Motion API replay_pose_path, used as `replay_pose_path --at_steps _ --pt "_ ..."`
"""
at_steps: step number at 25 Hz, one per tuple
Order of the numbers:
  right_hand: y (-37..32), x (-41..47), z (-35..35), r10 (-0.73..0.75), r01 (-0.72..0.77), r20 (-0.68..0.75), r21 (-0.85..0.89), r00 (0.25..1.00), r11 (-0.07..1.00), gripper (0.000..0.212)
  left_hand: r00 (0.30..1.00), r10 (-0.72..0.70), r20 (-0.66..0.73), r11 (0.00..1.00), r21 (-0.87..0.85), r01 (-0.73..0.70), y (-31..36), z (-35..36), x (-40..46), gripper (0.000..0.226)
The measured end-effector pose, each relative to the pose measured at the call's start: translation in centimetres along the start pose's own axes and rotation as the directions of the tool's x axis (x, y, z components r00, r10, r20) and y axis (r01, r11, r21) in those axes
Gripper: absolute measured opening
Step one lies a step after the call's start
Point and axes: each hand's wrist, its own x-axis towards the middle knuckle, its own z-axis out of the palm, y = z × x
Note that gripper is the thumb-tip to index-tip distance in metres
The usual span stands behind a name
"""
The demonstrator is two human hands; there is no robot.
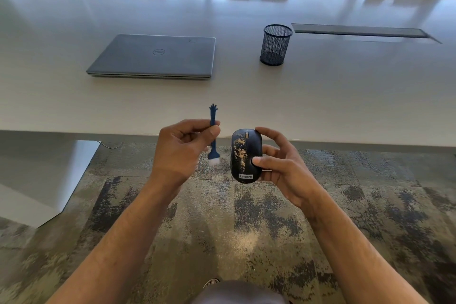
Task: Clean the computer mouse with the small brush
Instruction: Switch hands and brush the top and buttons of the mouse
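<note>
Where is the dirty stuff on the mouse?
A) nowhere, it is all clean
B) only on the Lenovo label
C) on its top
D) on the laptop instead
C: tan specks spread over the top of the black mouse, which the right hand holds; the left hand holds the brush beside it, bristles down, not touching it.

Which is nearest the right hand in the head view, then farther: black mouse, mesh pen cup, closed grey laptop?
1. Black dusty computer mouse, held in the right hand.
2. Black wire-mesh pen cup, on the table ahead.
3. Closed grey laptop, far left.
</note>
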Motion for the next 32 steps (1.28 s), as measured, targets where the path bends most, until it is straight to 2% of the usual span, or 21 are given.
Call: replay_pose_path --at_steps 7,12,15,18,21,24,26,28,32 --pt "0.2 0.5 -0.1 -0.014 0.015 -0.012 0.033 1.000 0.999 0.064 0.988 0.151 -0.004 0.983 -0.105 -0.151 -1.5 -0.1 -2.5 0.016" --pt "0.3 0.8 0.1 -0.013 0.014 -0.018 0.055 1.000 0.998 0.064 0.949 0.311 0.055 0.949 0.035 -0.313 -3.5 0.6 -5.0 0.013" --pt "0.2 0.9 0.2 -0.018 0.020 -0.032 0.059 0.999 0.998 0.064 0.922 0.376 0.094 0.922 0.063 -0.383 -4.6 1.0 -6.0 0.014" --pt "0.2 0.9 0.1 -0.020 0.023 -0.037 0.083 0.999 0.996 0.064 0.896 0.429 0.111 0.881 0.167 -0.442 -5.0 0.7 -6.2 0.016" --pt "0.1 0.9 0.0 -0.021 0.027 -0.044 0.137 0.999 0.990 0.065 0.905 0.422 0.050 0.869 0.263 -0.420 -5.2 -0.6 -6.1 0.017" --pt "-0.1 0.8 -0.2 -0.021 0.029 -0.058 0.149 0.998 0.988 0.065 0.939 0.335 -0.079 0.900 0.321 -0.294 -5.3 -1.9 -5.5 0.011" --pt "-0.1 0.7 -0.2 -0.017 0.025 -0.058 0.148 0.998 0.989 0.065 0.944 0.305 -0.124 0.925 0.274 -0.263 -5.0 -2.5 -5.2 0.008" --pt "-0.1 0.6 -0.2 -0.016 0.024 -0.057 0.143 0.998 0.989 0.066 0.942 0.315 -0.117 0.936 0.201 -0.289 -4.8 -2.5 -5.4 0.008" --pt "-0.1 0.5 0.3 -0.017 0.021 -0.034 0.119 0.999 0.993 0.067 0.912 0.404 0.077 0.909 0.076 -0.409 -4.5 -0.4 -6.5 0.014"
